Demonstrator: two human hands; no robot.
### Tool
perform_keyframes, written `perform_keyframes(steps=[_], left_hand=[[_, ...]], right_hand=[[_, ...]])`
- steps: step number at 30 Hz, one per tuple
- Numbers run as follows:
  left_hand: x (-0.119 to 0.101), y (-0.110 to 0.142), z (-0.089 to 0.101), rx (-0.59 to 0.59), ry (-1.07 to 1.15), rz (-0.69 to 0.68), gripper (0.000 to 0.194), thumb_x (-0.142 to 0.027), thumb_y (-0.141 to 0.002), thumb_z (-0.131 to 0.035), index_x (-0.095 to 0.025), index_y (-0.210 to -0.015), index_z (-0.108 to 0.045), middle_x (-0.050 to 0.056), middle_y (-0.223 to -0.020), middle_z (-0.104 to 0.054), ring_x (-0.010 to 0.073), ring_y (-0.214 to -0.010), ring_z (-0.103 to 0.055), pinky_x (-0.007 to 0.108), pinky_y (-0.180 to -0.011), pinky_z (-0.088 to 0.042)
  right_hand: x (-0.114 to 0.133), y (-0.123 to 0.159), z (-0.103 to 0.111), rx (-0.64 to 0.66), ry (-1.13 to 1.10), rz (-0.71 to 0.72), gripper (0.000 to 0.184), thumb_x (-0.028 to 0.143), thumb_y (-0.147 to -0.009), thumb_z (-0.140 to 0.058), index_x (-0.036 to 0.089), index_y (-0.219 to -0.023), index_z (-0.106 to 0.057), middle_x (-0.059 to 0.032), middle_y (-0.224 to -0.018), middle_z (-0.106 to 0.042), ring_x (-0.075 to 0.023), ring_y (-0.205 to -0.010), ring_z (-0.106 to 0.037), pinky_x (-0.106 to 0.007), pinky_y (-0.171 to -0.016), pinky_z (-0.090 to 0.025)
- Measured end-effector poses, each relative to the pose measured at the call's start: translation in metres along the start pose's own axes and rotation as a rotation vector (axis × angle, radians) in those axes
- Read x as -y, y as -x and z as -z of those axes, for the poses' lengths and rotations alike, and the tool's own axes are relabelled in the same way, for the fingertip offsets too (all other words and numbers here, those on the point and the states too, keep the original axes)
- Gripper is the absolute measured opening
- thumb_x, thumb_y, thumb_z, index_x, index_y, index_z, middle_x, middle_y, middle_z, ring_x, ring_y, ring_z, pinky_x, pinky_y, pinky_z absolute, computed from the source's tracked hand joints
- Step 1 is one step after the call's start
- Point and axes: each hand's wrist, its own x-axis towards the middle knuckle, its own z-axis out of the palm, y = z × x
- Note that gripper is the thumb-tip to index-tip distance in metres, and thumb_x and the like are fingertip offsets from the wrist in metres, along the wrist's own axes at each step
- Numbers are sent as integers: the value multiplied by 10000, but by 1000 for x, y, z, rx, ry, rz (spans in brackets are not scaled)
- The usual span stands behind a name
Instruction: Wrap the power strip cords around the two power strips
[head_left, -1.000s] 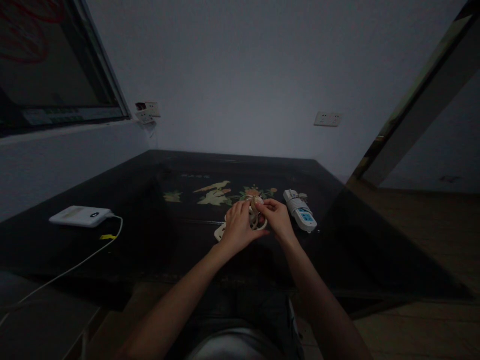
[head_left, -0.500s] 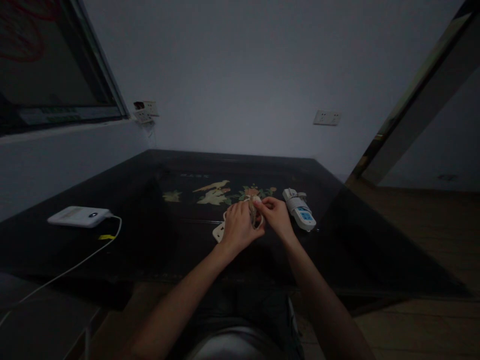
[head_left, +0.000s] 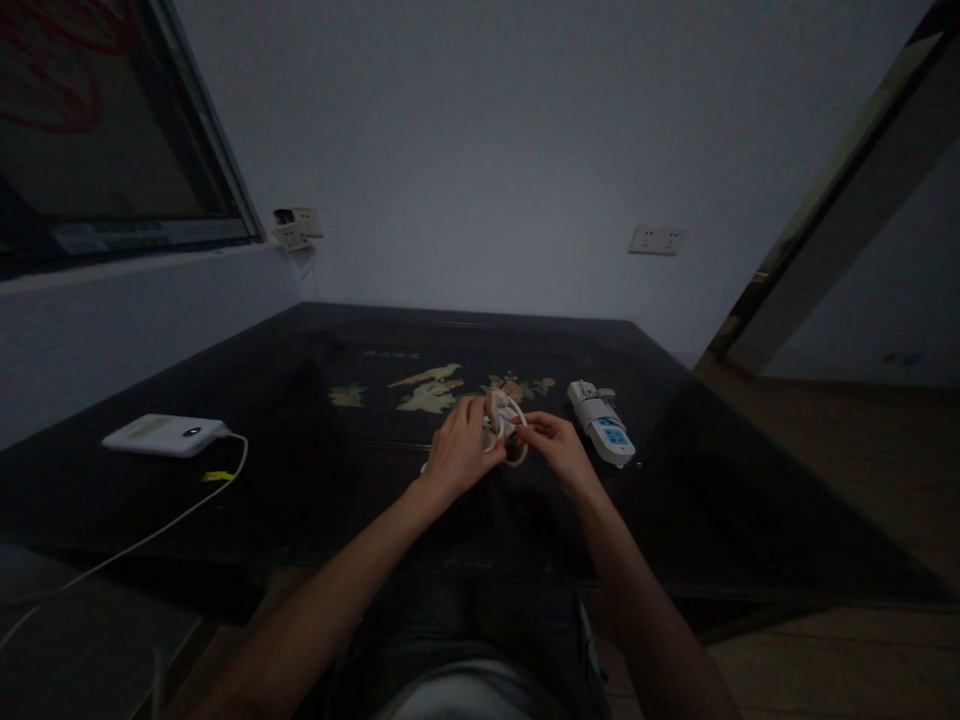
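Observation:
My left hand (head_left: 459, 452) is closed around a white power strip, which it hides almost wholly; only a sliver of it shows beside the palm. From that hand a white cord (head_left: 520, 412) comes out in loops, bunched against the strip. My right hand (head_left: 556, 442) pinches this cord between thumb and fingers, just right of the left hand. To the right of my hands lies a second white power strip (head_left: 611, 445) with blue sockets, its own cord wound round its middle.
Both hands work over a dark glossy table (head_left: 360, 500) with a painted bird-and-flower pattern. At the left lies a white power bank (head_left: 161, 436) with a cable (head_left: 180, 518) running off the front edge. A yellow scrap (head_left: 217, 477) is near it. Wall sockets (head_left: 656, 240) sit behind.
The right hand has drawn the cord into a wider loop and moved slightly down. My left hand has turned, and the strip's socket end that showed beside it is now mostly covered.

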Motion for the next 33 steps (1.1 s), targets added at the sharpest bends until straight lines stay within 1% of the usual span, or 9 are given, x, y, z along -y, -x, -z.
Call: perform_keyframes(steps=[5,9,12,16,18,21,28,31,33], left_hand=[[6,6,0,125,-151,13,445,-273,-778,-613,-243,-1202,-485,124,-1170,-501,331,-1044,-528,426,-834,-467],[9,10,-7,196,-244,-61,465,-262,-763,-636,-261,-1206,-496,128,-1221,-503,339,-1034,-537,440,-807,-483],[12,9,-11,165,-230,-106,417,-259,-817,-578,-239,-1221,-478,123,-1253,-505,314,-1061,-539,437,-841,-488],[23,6,-19,31,-65,-121,486,-218,-788,-608,-180,-1239,-432,138,-1253,-512,289,-1167,-493,442,-966,-437],[31,5,-22,-39,23,-108,555,-222,-735,-667,-179,-1233,-425,139,-1249,-508,289,-1191,-477,454,-1002,-407],[44,9,-22,-47,113,-111,664,-294,-660,-750,-180,-1227,-425,149,-1268,-479,303,-1213,-456,467,-1022,-383],[94,30,16,217,78,-74,1001,-455,-540,-827,-264,-1378,-313,149,-1431,-357,364,-1338,-319,580,-1092,-219],[111,28,26,398,132,-118,1129,-484,-568,-807,-271,-1468,-159,155,-1530,-215,356,-1414,-190,555,-1124,-193],[114,25,25,437,174,-150,1170,-455,-603,-795,-267,-1493,-60,149,-1560,-141,331,-1436,-140,521,-1140,-201]], right_hand=[[1,0,2,-116,53,65,307,413,-671,-702,165,-854,-704,7,-576,-600,-124,-498,-504,-237,-471,-384],[1,4,-5,-107,169,130,334,406,-730,-649,149,-939,-697,0,-599,-605,-131,-496,-517,-241,-463,-420],[-1,12,-17,-52,373,224,331,344,-815,-564,142,-1048,-685,-28,-699,-663,-143,-553,-572,-241,-522,-467],[-6,27,-35,-22,760,363,335,203,-892,-463,168,-1175,-639,-84,-1002,-708,-189,-875,-649,-278,-799,-491],[-9,33,-41,-30,946,353,378,174,-924,-415,165,-1264,-579,-103,-1078,-689,-200,-969,-633,-284,-856,-470],[-12,40,-46,-9,1199,267,427,180,-954,-372,200,-1367,-478,-100,-1054,-685,-200,-922,-643,-268,-787,-481],[-22,48,-54,156,1471,213,494,113,-931,-360,244,-1404,-415,-99,-1259,-600,-210,-1030,-603,-261,-721,-509],[-29,51,-56,167,1477,238,510,111,-929,-344,181,-1435,-359,-118,-1268,-594,-222,-1077,-566,-299,-792,-518],[-34,55,-58,147,1459,252,553,107,-924,-344,136,-1471,-267,-132,-1251,-603,-229,-1069,-559,-335,-843,-511]])
